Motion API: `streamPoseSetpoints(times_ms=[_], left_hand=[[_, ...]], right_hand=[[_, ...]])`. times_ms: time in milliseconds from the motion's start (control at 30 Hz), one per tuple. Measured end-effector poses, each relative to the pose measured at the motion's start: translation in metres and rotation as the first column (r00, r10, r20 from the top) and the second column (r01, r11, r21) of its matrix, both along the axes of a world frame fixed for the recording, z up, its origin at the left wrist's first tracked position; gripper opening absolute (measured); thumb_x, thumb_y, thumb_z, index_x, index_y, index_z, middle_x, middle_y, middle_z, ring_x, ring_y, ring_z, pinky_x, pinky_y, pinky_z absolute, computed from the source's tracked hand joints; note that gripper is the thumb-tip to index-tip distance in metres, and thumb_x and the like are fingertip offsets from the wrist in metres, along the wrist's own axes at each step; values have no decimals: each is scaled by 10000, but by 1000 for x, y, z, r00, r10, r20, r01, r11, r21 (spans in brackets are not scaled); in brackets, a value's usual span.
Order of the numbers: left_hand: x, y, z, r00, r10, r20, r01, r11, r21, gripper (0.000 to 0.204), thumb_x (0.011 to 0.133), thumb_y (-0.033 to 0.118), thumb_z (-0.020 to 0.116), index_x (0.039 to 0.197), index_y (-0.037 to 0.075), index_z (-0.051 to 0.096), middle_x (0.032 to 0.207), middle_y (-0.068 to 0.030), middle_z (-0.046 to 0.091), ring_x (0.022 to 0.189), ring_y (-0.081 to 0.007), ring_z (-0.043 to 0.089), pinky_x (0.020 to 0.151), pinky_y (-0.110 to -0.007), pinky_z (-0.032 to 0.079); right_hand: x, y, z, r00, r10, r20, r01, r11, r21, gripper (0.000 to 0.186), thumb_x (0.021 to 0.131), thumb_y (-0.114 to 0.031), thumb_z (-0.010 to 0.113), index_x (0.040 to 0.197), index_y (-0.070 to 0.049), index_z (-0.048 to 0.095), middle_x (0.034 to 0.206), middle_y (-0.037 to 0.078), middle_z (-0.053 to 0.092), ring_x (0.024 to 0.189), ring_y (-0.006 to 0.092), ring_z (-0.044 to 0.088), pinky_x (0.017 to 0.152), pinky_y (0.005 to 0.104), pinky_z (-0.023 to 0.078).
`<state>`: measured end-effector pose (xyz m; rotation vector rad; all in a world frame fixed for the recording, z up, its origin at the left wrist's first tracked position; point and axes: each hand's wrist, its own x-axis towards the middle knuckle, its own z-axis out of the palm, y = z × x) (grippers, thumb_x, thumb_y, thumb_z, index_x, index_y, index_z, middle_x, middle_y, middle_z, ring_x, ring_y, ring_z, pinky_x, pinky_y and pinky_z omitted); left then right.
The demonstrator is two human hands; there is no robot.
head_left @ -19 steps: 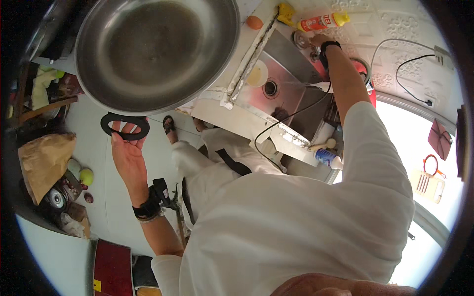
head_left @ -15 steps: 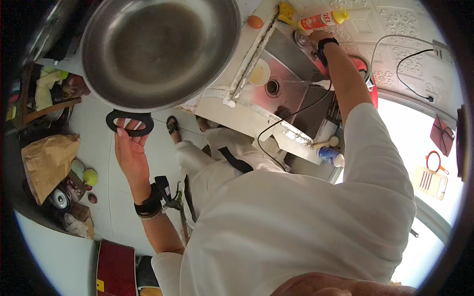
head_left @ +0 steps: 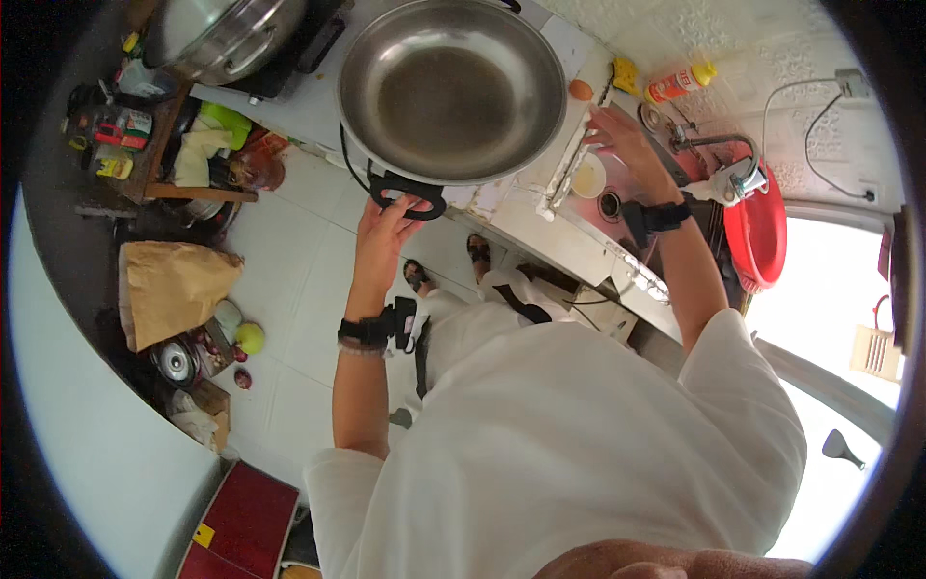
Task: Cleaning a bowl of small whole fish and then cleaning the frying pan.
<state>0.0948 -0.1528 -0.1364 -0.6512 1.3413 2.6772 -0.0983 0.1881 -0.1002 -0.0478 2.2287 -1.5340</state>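
Observation:
A wide steel wok (head_left: pixel 449 106) is over the counter, its inside bare with a brownish patch in the middle. My left hand (head_left: pixel 391 224) has its fingers through the wok's black loop handle (head_left: pixel 417 205), on the side nearest me. I cannot tell whether the wok rests on the counter or is held above it. Over the sink's left edge, my right hand (head_left: pixel 622 140) is held with fingers stretched out, holding nothing. Just beyond it a brown egg (head_left: pixel 580 90) lies on the counter. Below that hand, a pale bowl (head_left: pixel 586 179) sits in the sink (head_left: pixel 637 183).
A yellow sponge (head_left: pixel 625 75) and a red bottle with a yellow cap (head_left: pixel 680 83) stand behind the sink. The faucet (head_left: pixel 719 141) and a red basin (head_left: pixel 760 236) are at the right. At the far left sits a lidded steel pot (head_left: pixel 227 43); a paper bag (head_left: pixel 178 289) is below.
The wok has shifted right in view and looks smaller, with my left hand still at its handle. My right hand has come from the faucet area to the sink's left edge.

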Motion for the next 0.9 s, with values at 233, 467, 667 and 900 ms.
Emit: streamPoseSetpoints(times_ms=[233, 467, 667, 900], left_hand=[[-21, -13, -8, 993, -111, -25, 109, 990, -94, 288, 774, 66, 569, 1032, 35, 445, 877, -62, 592, 806, -163, 617, 763, -304, 467], [-9, 24, 59, 978, -64, -198, -33, 892, -451, 352, 747, 32, 573, 1065, 1, 427, 875, -51, 572, 792, -118, 560, 739, -241, 443], [16, 120, 127, 948, -243, -208, 19, 693, -721, 456, 707, 52, 651, 1090, -20, 414, 891, -77, 605, 757, -133, 605, 674, -255, 496], [36, 245, 178, 708, -661, -247, -311, 22, -950, 526, 640, 275, 685, 1074, 86, 453, 762, -112, 572, 584, -274, 608, 467, -375, 479]], right_hand=[[34, -102, -18, 904, -109, 414, 248, 922, -299, 362, 835, -147, 514, 1112, 82, 474, 1017, 182, 576, 769, 289, 641, 673, 393, 566], [90, -71, -46, 820, -186, 542, 525, 621, -582, 216, 786, -10, 459, 959, 119, 474, 933, 194, 550, 876, 361, 613, 804, 511, 539], [140, -9, -51, 747, -259, 613, 656, 438, -614, 113, 759, -26, 514, 860, 22, 532, 883, 109, 552, 913, 241, 573, 869, 421, 482], [177, 46, -61, 656, -301, 692, 747, 387, -540, 38, 790, -30, 518, 814, -11, 540, 846, 95, 545, 828, 221, 526, 742, 371, 488]])
